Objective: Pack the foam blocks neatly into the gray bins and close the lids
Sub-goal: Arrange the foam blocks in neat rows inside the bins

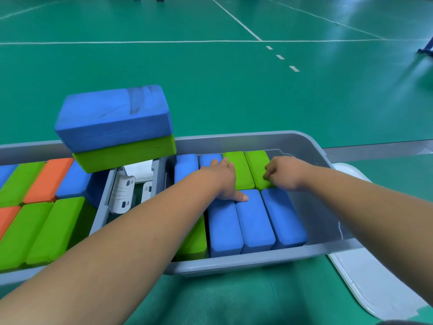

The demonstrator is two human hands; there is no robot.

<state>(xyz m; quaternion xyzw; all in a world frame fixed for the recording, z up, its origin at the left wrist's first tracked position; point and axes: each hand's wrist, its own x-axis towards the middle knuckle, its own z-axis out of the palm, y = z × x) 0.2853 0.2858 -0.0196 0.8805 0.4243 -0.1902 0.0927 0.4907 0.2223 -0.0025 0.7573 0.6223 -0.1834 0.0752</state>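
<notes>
Foam blocks [255, 221] are being squared up inside the gray bin [314, 148].
The left hand [225, 181], fingers flat, is pressing the blocks together; the right hand [287, 172] is curling its fingers onto a green block [256, 161], seemingly seating it.

The green floor [234, 102] holds a left bin [28, 148], right bin [257, 257] and white lid [375, 277].

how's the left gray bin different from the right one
The left bin holds green, orange and blue blocks; the right bin only blue and green. A blue-on-green stack rises above the left bin's rim; the right bin's blocks sit below its rim. Only the right bin has hands in it: the left hand pressing, the right hand gripping a green block. Both are gray.
</notes>
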